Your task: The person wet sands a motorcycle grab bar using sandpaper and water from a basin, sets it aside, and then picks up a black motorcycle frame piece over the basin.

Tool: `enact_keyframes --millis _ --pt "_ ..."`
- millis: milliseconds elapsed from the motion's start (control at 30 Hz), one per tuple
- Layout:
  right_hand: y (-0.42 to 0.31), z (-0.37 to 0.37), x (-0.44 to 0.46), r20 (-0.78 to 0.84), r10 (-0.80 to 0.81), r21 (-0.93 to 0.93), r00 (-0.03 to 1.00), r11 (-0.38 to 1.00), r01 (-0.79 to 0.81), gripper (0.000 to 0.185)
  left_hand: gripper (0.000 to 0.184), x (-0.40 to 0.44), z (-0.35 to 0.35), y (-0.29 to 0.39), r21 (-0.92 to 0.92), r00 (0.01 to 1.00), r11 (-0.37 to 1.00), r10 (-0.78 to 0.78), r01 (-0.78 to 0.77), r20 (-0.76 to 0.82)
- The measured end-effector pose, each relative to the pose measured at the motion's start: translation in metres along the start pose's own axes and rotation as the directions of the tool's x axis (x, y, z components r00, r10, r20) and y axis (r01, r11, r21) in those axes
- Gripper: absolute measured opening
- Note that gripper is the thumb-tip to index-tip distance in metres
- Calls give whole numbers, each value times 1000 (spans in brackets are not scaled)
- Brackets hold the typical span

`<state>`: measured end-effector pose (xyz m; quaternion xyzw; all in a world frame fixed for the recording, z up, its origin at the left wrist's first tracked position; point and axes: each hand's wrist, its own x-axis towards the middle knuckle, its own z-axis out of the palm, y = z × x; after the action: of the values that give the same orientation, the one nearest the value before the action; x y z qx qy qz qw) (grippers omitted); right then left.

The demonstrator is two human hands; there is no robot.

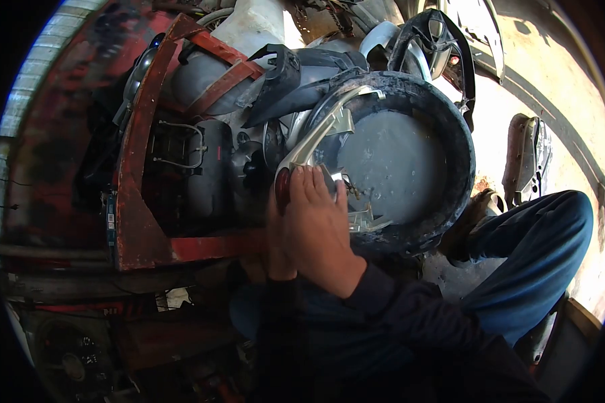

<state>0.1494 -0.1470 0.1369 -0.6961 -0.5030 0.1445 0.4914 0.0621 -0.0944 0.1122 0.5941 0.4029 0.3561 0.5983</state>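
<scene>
A silver motorcycle tail light assembly (309, 144) with a red lens (284, 185) and a long curved arm is held over the near left rim of a black round basin (460, 195). My right hand (319, 232) lies across the assembly, fingers close together and pressed round its near end. A dark grey patch shows beside those fingertips; what it is I cannot make out. My left hand (275, 235) is at the lens end, blurred and largely covered by the right; its fingers are hidden. Grey murky water (396, 168) fills the basin. Silver brackets (370, 220) of the part hang over the rim.
A red metal frame (138, 201) stands left of the basin, with a dark cylinder (208, 168) inside it. Black plastic motorcycle panels (302, 74) are piled behind. Another panel (526, 158) lies on the floor at right, beyond my bent knee (551, 228).
</scene>
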Motion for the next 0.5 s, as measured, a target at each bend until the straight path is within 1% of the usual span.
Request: enact_keyframes --millis 67,100,133,200,233,267,333,367,400,467,500 --pt "-14 10 -4 -111 106 86 988 992 -96 63 63 -5 2 -2 25 1000 1000 -9 9 -4" --pt "-18 7 4 -68 107 122 992 988 -98 66 63 -4 3 -2 42 1000 999 -11 11 -6" --pt "-19 4 2 -69 114 126 991 986 -105 66 64 -5 3 -5 55 1000 998 -11 12 -10" --pt "-23 -2 1 -40 44 187 998 982 -36 68 64 -6 5 -6 72 1000 997 -17 17 -9" --pt "-23 -10 0 23 32 222 999 974 -37 71 64 -8 6 -6 74 1000 997 -17 18 -9" --pt "-24 -10 8 19 37 218 999 975 -40 71 64 -11 6 -7 77 1000 997 -19 20 -12" --pt "-28 -4 29 75 183 308 980 931 -197 74 64 -13 5 -8 92 1000 995 -27 28 -13" --pt "-30 2 31 34 195 325 980 925 -195 75 64 -14 5 -10 97 999 995 -33 35 -18" --pt "-32 0 24 28 199 326 979 924 -198 75 65 -13 5 -9 103 999 994 -34 35 -14" --pt "-35 -3 14 109 176 267 978 943 -199 75 65 -15 7 -7 103 999 994 -32 32 -9" --pt "-34 3 20 82 189 309 979 929 -205 76 65 -16 6 -9 108 999 994 -32 33 -11"
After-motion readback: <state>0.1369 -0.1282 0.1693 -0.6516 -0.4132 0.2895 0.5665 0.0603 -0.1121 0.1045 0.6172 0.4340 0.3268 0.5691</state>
